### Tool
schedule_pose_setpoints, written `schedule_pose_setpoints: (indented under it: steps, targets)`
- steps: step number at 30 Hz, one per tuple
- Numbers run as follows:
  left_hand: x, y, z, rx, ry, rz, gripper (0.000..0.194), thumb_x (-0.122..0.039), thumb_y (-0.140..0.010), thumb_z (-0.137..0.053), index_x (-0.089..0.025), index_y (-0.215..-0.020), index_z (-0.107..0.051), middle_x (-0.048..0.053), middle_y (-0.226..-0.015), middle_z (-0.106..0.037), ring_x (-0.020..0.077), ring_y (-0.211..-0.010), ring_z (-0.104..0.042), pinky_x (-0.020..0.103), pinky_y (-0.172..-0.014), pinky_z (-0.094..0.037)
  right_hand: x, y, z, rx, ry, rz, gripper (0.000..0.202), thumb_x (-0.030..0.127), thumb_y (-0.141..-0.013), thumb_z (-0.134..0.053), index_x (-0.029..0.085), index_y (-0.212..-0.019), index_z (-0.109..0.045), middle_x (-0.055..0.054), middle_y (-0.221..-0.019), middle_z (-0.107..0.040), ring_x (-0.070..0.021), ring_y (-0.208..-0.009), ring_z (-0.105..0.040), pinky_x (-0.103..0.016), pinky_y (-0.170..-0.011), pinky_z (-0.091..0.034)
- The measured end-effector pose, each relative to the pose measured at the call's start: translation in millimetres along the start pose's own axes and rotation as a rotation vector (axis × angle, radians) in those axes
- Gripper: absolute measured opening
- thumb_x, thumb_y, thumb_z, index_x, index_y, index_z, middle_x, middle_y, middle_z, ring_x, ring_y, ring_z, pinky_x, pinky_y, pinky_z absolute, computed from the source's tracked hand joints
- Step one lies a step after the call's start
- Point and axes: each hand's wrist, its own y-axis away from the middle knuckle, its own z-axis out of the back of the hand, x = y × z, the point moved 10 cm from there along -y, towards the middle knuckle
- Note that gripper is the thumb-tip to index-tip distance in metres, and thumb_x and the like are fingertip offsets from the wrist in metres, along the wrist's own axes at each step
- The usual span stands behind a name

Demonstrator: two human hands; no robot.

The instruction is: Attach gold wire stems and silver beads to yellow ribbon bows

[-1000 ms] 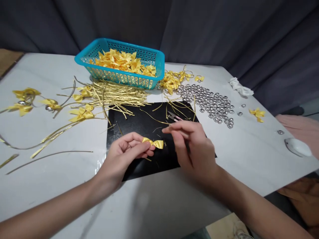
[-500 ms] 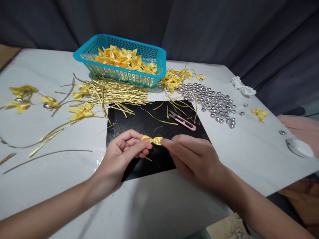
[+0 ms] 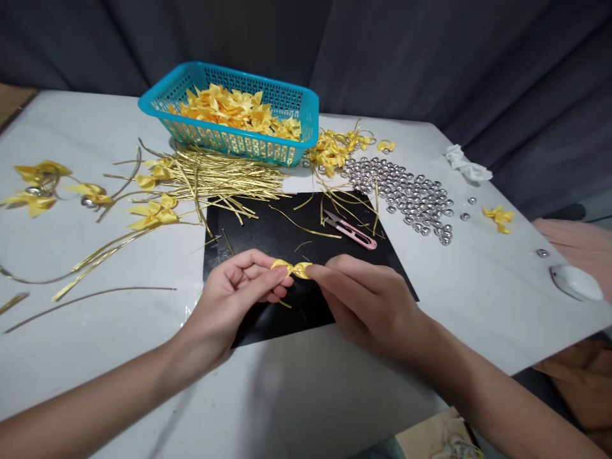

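A small yellow ribbon bow is held between my two hands, over the black mat. My left hand pinches its left loop between thumb and fingers. At the right loop, my right hand has its fingertips closed on the ribbon, and its thumb is hidden from view. Beyond the hands, pink-handled thread snips lie on the mat beside loose gold twist ties.
A blue basket full of yellow bows stands at the back, behind a pile of gold ties. Silver beads spread to the right. Finished-looking bows lie left, and a white cloth lies far right.
My right hand has shifted slightly left on the bow. My left hand keeps the same pinch, and the view has moved a little.
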Motion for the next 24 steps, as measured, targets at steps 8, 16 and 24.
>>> schedule_pose_setpoints:
  steps: [8,16,24]
  targets:
    - [2,0,3.8,-0.011,-0.013,0.004,0.015,-0.025,-0.068,-0.079,-0.016,-0.067,-0.068,-0.002,-0.062,-0.072,0.0049,-0.057,-0.063,0.008,-0.056,-0.048,-2,0,0,0.01,0.0,-0.013,0.024,0.008,-0.086,-0.038,0.018,-0.075,-0.057,-0.003,-0.066,-0.053,-0.0119,-0.056,-0.046,-0.02,-0.05,-0.039]
    - [0,0,1.1,0.002,0.008,-0.005,0.014,-0.024,-0.068,-0.079,-0.016,-0.066,-0.068,-0.003,-0.061,-0.072,0.0044,-0.057,-0.063,0.007,-0.055,-0.048,-3,1,-2,0.015,-0.007,-0.027,0.024,0.009,-0.087,-0.038,0.019,-0.076,-0.057,-0.002,-0.066,-0.054,-0.0121,-0.057,-0.047,-0.021,-0.051,-0.038]
    - [2,-2,1.3,0.014,0.008,0.0,0.012,-0.022,-0.069,-0.078,-0.016,-0.069,-0.068,-0.002,-0.063,-0.073,0.0052,-0.057,-0.064,0.008,-0.055,-0.048,11,0,2,-0.033,0.114,0.071,0.028,0.005,-0.084,-0.039,0.017,-0.068,-0.057,0.0,-0.059,-0.05,-0.0107,-0.048,-0.04,-0.025,-0.043,-0.027]
